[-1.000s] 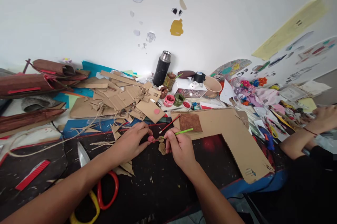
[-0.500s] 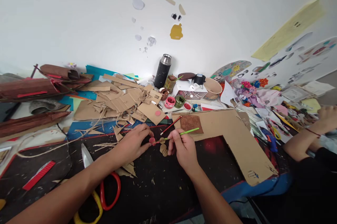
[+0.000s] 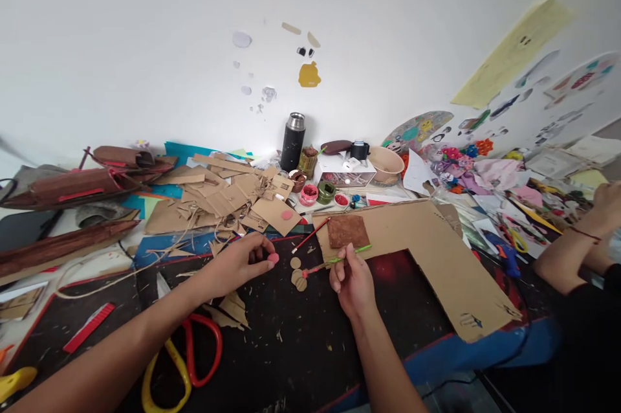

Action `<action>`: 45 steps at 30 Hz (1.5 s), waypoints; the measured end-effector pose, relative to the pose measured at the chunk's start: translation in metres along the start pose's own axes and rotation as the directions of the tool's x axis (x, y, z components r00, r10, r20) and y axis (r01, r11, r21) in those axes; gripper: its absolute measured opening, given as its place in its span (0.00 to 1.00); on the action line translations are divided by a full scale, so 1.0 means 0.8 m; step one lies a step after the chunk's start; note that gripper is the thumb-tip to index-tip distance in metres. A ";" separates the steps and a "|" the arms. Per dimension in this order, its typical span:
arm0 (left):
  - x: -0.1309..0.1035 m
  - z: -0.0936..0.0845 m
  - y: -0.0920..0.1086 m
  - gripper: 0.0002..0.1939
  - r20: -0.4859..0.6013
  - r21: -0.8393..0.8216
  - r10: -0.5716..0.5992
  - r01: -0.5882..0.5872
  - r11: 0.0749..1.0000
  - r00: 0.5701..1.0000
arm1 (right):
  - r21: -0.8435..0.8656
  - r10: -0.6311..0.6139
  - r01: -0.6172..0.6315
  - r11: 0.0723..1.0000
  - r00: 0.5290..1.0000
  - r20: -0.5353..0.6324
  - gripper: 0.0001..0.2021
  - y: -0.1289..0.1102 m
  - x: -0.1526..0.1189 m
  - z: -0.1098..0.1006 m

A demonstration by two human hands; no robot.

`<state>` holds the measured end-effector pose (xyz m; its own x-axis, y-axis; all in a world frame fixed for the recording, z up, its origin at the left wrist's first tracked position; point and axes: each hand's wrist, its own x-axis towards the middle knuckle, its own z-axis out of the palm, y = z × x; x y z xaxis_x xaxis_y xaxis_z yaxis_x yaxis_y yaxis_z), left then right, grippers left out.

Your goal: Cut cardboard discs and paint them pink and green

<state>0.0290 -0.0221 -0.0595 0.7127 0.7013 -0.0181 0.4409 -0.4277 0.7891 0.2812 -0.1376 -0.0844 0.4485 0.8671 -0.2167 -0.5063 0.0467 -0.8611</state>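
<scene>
Between thumb and fingers, my left hand pinches a small pink disc above the dark table. My right hand holds a green-handled paintbrush, its pink-coated tip pointing left at the small brown cardboard discs. Those discs lie on the table between my hands. Another pink disc rests on a piece of cardboard behind them. A red paintbrush lies slanted beside a brown-painted square. Open pots of pink paint and green paint stand farther back.
Scissors with red and yellow handles lie near my left forearm. Cardboard scraps are piled at back left. A black flask stands behind. An L-shaped cardboard sheet covers the right. Another person's arm is at far right.
My left hand has lifted the pink disc away from the brush. My right hand has shifted right and turned palm upward with the brush. The view has also moved slightly.
</scene>
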 end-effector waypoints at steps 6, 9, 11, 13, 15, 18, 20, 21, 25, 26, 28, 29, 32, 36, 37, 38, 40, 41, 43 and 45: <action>0.043 -0.044 0.007 0.17 -0.177 0.145 0.009 0.017 0.989 0.984 | -0.011 0.009 -0.008 1.000 0.999 0.046 0.25 0.005 -0.003 0.002; 0.081 -0.045 -0.009 0.15 -0.221 0.271 0.025 0.037 0.962 0.975 | 0.003 0.018 -0.018 1.000 0.999 0.035 0.25 0.005 -0.004 0.003; 0.102 -0.040 -0.022 0.13 -0.237 0.347 0.049 0.037 0.937 0.970 | 0.014 0.031 -0.031 0.999 0.999 0.030 0.25 0.005 -0.005 0.002; 0.117 -0.034 -0.031 0.13 -0.232 0.362 0.061 0.028 0.932 0.971 | 0.017 0.041 -0.041 0.999 0.999 0.028 0.26 0.005 -0.006 0.002; 0.125 -0.030 -0.037 0.13 -0.219 0.368 0.073 0.013 0.930 0.973 | 0.017 0.044 -0.045 0.999 0.999 0.027 0.27 0.006 -0.006 0.002; 0.130 -0.027 -0.040 0.13 -0.200 0.379 0.089 -0.007 0.925 0.976 | 0.016 0.051 -0.052 0.999 0.998 0.039 0.27 0.006 -0.006 0.003; 0.131 -0.027 -0.042 0.13 -0.191 0.382 0.094 -0.014 0.924 0.977 | 0.018 0.058 -0.059 0.998 0.997 0.051 0.26 0.006 -0.006 0.004; 0.132 -0.026 -0.044 0.14 -0.190 0.382 0.094 -0.014 0.924 0.977 | 0.020 0.063 -0.064 0.998 0.996 0.059 0.26 0.007 -0.006 0.004; 0.134 -0.024 -0.051 0.17 -0.204 0.373 0.090 -0.007 0.928 0.975 | 0.034 0.070 -0.072 0.997 0.995 0.065 0.26 0.008 -0.006 0.004; 0.135 -0.023 -0.053 0.17 -0.208 0.368 0.089 -0.006 0.930 0.974 | 0.039 0.069 -0.072 0.997 0.996 0.060 0.26 0.009 -0.006 0.004; 0.136 -0.022 -0.055 0.18 -0.220 0.359 0.083 0.001 0.933 0.972 | 0.048 0.069 -0.071 0.996 0.996 0.049 0.26 0.009 -0.006 0.003; 0.136 -0.022 -0.056 0.18 -0.230 0.356 0.079 0.008 0.935 0.970 | 0.053 0.071 -0.073 0.996 0.996 0.046 0.26 0.009 -0.006 0.003; 0.135 -0.023 -0.055 0.17 -0.265 0.354 0.066 0.034 0.935 0.962 | 0.062 0.073 -0.076 0.995 0.996 0.051 0.26 0.009 -0.006 0.004; 0.130 -0.028 -0.050 0.15 -0.267 0.350 0.069 0.030 0.936 0.961 | 0.055 0.074 -0.077 0.996 0.996 0.055 0.26 0.008 -0.007 0.005; 0.129 -0.030 -0.049 0.15 -0.263 0.345 0.070 0.026 0.938 0.962 | 0.052 0.075 -0.077 0.996 0.996 0.053 0.26 0.008 -0.007 0.005; 0.127 -0.030 -0.048 0.15 -0.260 0.339 0.070 0.024 0.941 0.963 | 0.049 0.075 -0.077 0.996 0.996 0.052 0.26 0.007 -0.007 0.005; 0.124 -0.031 -0.047 0.15 -0.254 0.326 0.065 0.023 0.945 0.965 | 0.044 0.069 -0.071 0.997 0.996 0.052 0.27 0.006 -0.007 0.005; 0.123 -0.031 -0.048 0.15 -0.252 0.321 0.063 0.022 0.947 0.966 | 0.040 0.065 -0.067 0.997 0.996 0.055 0.28 0.006 -0.007 0.005; 0.121 -0.030 -0.048 0.16 -0.251 0.312 0.071 0.012 0.950 0.965 | 0.029 0.063 -0.065 0.997 0.996 0.059 0.28 0.005 -0.007 0.005; 0.120 -0.030 -0.047 0.16 -0.259 0.304 0.075 0.007 0.953 0.963 | 0.024 0.068 -0.069 0.997 0.996 0.059 0.27 0.006 -0.008 0.005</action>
<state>0.0679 0.0751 -0.0757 0.5781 0.7908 0.2010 0.5914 -0.5758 0.5646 0.2732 -0.1407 -0.0854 0.3685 0.8962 -0.2470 -0.5536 -0.0018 -0.8328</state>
